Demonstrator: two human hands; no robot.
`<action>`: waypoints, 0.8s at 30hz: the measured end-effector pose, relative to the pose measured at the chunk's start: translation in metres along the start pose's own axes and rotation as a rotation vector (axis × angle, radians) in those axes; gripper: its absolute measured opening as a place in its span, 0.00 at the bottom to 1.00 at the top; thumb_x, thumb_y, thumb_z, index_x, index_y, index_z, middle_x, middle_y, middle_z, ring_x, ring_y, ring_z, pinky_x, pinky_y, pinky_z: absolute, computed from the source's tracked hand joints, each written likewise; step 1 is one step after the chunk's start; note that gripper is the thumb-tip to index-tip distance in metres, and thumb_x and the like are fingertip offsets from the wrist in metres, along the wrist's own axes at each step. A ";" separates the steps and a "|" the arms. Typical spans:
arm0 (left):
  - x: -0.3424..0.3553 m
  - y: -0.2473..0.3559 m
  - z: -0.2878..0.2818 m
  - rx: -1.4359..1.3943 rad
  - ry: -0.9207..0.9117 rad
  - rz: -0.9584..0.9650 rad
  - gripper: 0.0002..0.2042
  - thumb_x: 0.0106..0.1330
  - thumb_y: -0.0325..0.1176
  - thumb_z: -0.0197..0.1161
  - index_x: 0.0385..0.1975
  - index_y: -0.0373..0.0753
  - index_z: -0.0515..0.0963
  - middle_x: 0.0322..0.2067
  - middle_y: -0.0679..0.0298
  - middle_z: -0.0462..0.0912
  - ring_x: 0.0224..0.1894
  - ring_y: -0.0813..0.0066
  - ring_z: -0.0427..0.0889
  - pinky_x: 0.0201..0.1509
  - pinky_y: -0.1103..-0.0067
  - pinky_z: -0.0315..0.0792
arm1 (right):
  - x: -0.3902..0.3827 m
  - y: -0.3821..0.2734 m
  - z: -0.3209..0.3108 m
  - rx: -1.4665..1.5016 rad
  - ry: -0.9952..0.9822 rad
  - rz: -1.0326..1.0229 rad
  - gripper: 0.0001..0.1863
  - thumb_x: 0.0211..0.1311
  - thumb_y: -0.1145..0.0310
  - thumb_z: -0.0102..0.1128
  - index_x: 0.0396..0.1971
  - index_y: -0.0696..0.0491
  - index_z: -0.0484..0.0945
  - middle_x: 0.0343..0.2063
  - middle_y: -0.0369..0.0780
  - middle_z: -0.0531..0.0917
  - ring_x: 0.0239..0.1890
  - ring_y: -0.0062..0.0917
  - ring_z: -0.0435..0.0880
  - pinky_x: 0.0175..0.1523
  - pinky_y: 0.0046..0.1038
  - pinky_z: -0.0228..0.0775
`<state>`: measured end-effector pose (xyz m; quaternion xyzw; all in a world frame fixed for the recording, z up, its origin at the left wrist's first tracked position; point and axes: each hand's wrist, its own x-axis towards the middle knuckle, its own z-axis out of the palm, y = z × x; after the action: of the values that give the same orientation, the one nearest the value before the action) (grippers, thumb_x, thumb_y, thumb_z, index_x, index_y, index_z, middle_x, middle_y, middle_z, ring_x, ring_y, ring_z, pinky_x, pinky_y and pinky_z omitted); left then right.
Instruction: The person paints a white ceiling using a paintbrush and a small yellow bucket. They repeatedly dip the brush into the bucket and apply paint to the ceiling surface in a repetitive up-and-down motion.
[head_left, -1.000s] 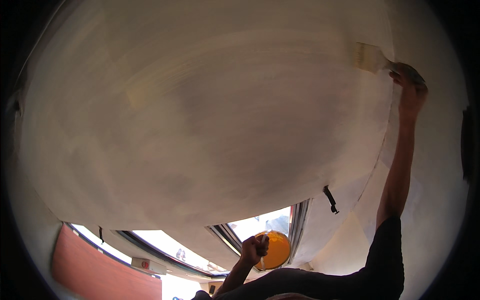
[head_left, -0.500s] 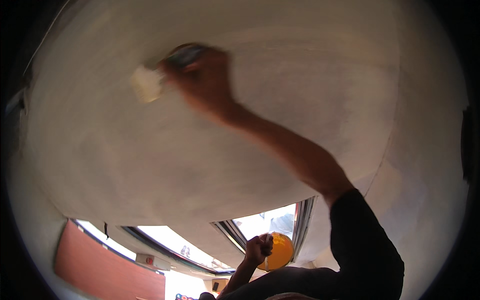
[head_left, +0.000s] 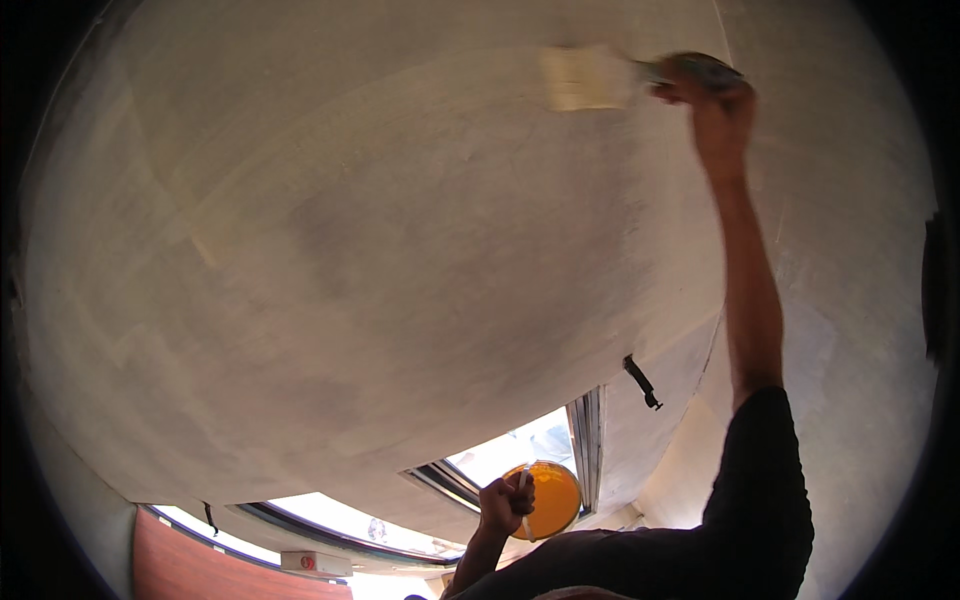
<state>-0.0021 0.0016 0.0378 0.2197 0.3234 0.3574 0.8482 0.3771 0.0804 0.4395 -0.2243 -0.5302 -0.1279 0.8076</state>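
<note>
Nearest, an orange round pail (head_left: 553, 500) serves as the landmark. Just beside its left edge, the left hand (head_left: 507, 502) is clenched around a pale strip (head_left: 528, 527), apparently the pail's handle. To the right of the pail, a dark sleeve (head_left: 757, 470) leads to the raised right arm. Well above the pail and to its right, the right hand (head_left: 722, 112) has its grip closed on the handle of a wide flat paintbrush (head_left: 585, 78), whose cream bristles point left, high above the pail. Behind them spreads a pale, patchily coated surface (head_left: 430, 220). Up and right of the pail hangs a black strap-like fitting (head_left: 642, 382); just behind the pail is a bright window (head_left: 525, 440), and farther left of it a white box (head_left: 315, 564) and a reddish-brown panel (head_left: 215, 560).

The step in hand looks like brushing the pale surface; continuing the stroke would call for flat bristles and even pressure, with the pail held level.

The brush and right fingers are blurred, so bristle contact is uncertain. The pail's lower edge is partly covered, its contents unclear, and the panel is cut off below.
</note>
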 end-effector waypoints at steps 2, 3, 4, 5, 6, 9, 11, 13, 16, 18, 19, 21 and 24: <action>-0.001 0.000 0.001 -0.012 -0.003 0.020 0.13 0.44 0.36 0.46 0.30 0.39 0.68 0.16 0.72 0.59 0.13 0.84 0.51 0.17 0.84 0.49 | 0.011 0.016 -0.050 -0.062 0.106 0.083 0.10 0.54 0.71 0.62 0.32 0.63 0.82 0.26 0.41 0.84 0.25 0.25 0.83 0.33 0.24 0.75; -0.003 -0.001 0.001 -0.011 0.019 0.020 0.13 0.44 0.36 0.46 0.30 0.39 0.68 0.16 0.72 0.59 0.13 0.84 0.51 0.17 0.85 0.49 | 0.010 0.010 -0.062 -0.052 0.149 0.101 0.10 0.52 0.71 0.63 0.30 0.63 0.81 0.26 0.42 0.83 0.26 0.24 0.83 0.34 0.23 0.77; -0.003 -0.002 0.001 -0.014 0.039 0.023 0.13 0.45 0.35 0.46 0.30 0.39 0.68 0.16 0.72 0.60 0.13 0.84 0.51 0.16 0.85 0.49 | 0.010 0.014 -0.075 -0.123 0.196 0.072 0.10 0.53 0.71 0.63 0.31 0.63 0.81 0.28 0.42 0.83 0.27 0.24 0.83 0.35 0.22 0.76; 0.000 -0.003 0.002 -0.017 0.047 0.023 0.12 0.45 0.35 0.46 0.30 0.39 0.68 0.17 0.71 0.60 0.13 0.84 0.52 0.16 0.85 0.49 | 0.012 0.006 -0.084 -0.192 0.219 0.059 0.11 0.53 0.70 0.62 0.32 0.63 0.81 0.29 0.42 0.84 0.28 0.24 0.83 0.34 0.22 0.76; 0.002 -0.005 -0.004 -0.025 -0.026 0.013 0.15 0.45 0.35 0.47 0.32 0.37 0.69 0.18 0.70 0.63 0.14 0.83 0.54 0.17 0.84 0.52 | 0.009 -0.001 -0.083 -0.174 0.186 0.025 0.12 0.52 0.70 0.61 0.34 0.64 0.81 0.29 0.41 0.83 0.28 0.25 0.84 0.35 0.22 0.76; 0.015 -0.016 -0.025 0.038 -0.099 0.016 0.17 0.48 0.36 0.48 0.36 0.33 0.71 0.21 0.68 0.67 0.17 0.82 0.59 0.19 0.84 0.55 | -0.007 -0.027 -0.036 -0.093 0.108 -0.032 0.11 0.57 0.70 0.60 0.36 0.60 0.82 0.31 0.42 0.84 0.29 0.28 0.85 0.38 0.26 0.77; 0.016 -0.018 -0.028 -0.025 -0.165 0.028 0.16 0.48 0.36 0.48 0.35 0.34 0.70 0.20 0.69 0.66 0.16 0.83 0.58 0.19 0.85 0.54 | -0.024 -0.047 0.014 -0.062 -0.024 -0.185 0.13 0.57 0.67 0.61 0.36 0.62 0.81 0.33 0.43 0.83 0.29 0.29 0.84 0.38 0.28 0.77; 0.016 -0.020 -0.022 -0.001 -0.149 0.018 0.15 0.48 0.35 0.47 0.35 0.35 0.69 0.19 0.70 0.63 0.16 0.83 0.57 0.18 0.85 0.53 | -0.040 -0.065 0.070 0.264 -0.111 -0.132 0.13 0.56 0.65 0.63 0.35 0.59 0.82 0.33 0.42 0.83 0.30 0.27 0.85 0.38 0.29 0.78; 0.013 -0.019 -0.022 -0.090 -0.191 0.028 0.14 0.49 0.34 0.46 0.35 0.36 0.69 0.20 0.70 0.64 0.16 0.83 0.57 0.18 0.85 0.53 | -0.065 -0.106 0.164 0.446 -0.240 0.039 0.12 0.54 0.65 0.66 0.32 0.60 0.82 0.25 0.40 0.84 0.26 0.23 0.84 0.32 0.22 0.77; 0.011 -0.019 -0.028 -0.117 -0.180 0.055 0.15 0.49 0.34 0.46 0.35 0.35 0.69 0.19 0.70 0.63 0.16 0.82 0.57 0.18 0.85 0.53 | -0.085 -0.123 0.229 0.603 -0.326 0.015 0.11 0.55 0.66 0.65 0.29 0.59 0.82 0.23 0.39 0.84 0.24 0.20 0.83 0.30 0.20 0.76; 0.010 -0.020 -0.029 -0.129 -0.183 0.056 0.15 0.48 0.34 0.46 0.36 0.35 0.69 0.19 0.70 0.63 0.16 0.82 0.57 0.18 0.85 0.53 | -0.093 -0.131 0.251 0.523 -0.353 -0.036 0.11 0.54 0.66 0.66 0.27 0.59 0.82 0.21 0.38 0.83 0.24 0.19 0.83 0.29 0.19 0.75; 0.008 -0.019 -0.015 -0.089 -0.118 0.086 0.13 0.48 0.34 0.46 0.32 0.37 0.68 0.17 0.71 0.60 0.14 0.84 0.53 0.16 0.85 0.50 | -0.107 -0.144 0.292 0.546 -0.242 -0.198 0.09 0.52 0.68 0.65 0.23 0.59 0.81 0.19 0.38 0.83 0.22 0.20 0.83 0.27 0.21 0.74; -0.004 -0.014 0.012 0.288 0.057 0.216 0.11 0.47 0.34 0.46 0.30 0.39 0.67 0.17 0.73 0.59 0.14 0.85 0.52 0.16 0.86 0.49 | -0.111 -0.153 0.316 0.494 -0.210 -0.155 0.11 0.46 0.67 0.62 0.13 0.57 0.76 0.13 0.45 0.78 0.18 0.37 0.79 0.25 0.33 0.70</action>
<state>0.0109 -0.0117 0.0397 0.3621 0.3697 0.4027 0.7550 0.0115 0.1017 0.4793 0.0086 -0.6417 -0.0319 0.7662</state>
